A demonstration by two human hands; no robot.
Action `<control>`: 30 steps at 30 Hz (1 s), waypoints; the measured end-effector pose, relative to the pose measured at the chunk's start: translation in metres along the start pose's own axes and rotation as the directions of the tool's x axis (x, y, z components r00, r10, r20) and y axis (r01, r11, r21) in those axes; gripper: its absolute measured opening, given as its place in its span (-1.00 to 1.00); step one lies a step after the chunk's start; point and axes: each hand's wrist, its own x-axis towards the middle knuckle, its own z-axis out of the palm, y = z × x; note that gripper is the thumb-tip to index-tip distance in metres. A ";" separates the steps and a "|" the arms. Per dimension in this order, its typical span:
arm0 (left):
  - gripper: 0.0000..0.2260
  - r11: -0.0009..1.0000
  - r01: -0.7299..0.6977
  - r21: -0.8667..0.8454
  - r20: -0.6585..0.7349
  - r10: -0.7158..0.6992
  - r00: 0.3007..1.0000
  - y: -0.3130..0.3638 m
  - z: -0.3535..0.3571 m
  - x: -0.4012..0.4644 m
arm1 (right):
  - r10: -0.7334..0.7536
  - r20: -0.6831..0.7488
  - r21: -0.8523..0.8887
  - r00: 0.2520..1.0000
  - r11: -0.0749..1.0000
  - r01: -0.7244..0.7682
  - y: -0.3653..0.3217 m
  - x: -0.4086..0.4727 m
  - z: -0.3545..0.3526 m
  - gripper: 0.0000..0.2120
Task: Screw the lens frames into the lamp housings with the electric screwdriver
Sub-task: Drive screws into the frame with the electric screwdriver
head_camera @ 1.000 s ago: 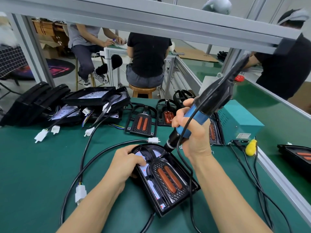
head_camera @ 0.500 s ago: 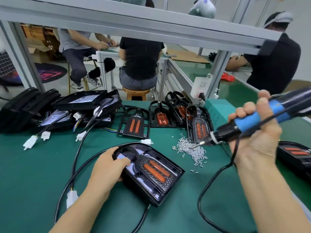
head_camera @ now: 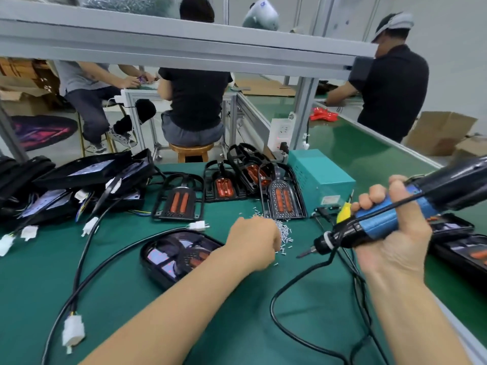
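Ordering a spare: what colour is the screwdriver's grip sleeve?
Blue, on the electric screwdriver; head view.

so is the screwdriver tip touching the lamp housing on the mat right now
Apart. The head view shows the electric screwdriver held up in the right hand, its tip hanging over bare green mat, well right of the lamp housing, with the left hand between them.

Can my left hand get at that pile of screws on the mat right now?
Probably yes. The left hand is already at the screw pile, nothing lying between them. The right hand holds the screwdriver off to the side, clear of the way.
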 end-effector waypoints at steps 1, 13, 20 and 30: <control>-0.77 0.999 0.017 0.034 0.056 -0.019 0.998 0.001 0.005 0.007 | 0.002 -0.002 0.001 1.000 1.000 -0.002 -0.001 -0.002 -0.002 -0.93; -0.91 0.999 0.036 -0.016 0.118 -0.034 0.992 -0.006 0.023 0.015 | 0.008 -0.033 0.018 0.999 1.000 -0.007 -0.014 -0.008 -0.005 -0.84; -0.88 0.971 0.023 -0.237 0.018 -0.019 1.000 -0.006 0.010 0.006 | 0.016 -0.046 0.054 0.999 0.998 -0.014 -0.015 -0.011 0.004 -0.86; -0.77 0.144 -0.025 -0.989 -0.058 -0.224 0.973 -0.045 -0.026 -0.080 | 0.048 0.025 0.261 0.999 0.964 -0.053 -0.013 -0.018 0.043 -0.88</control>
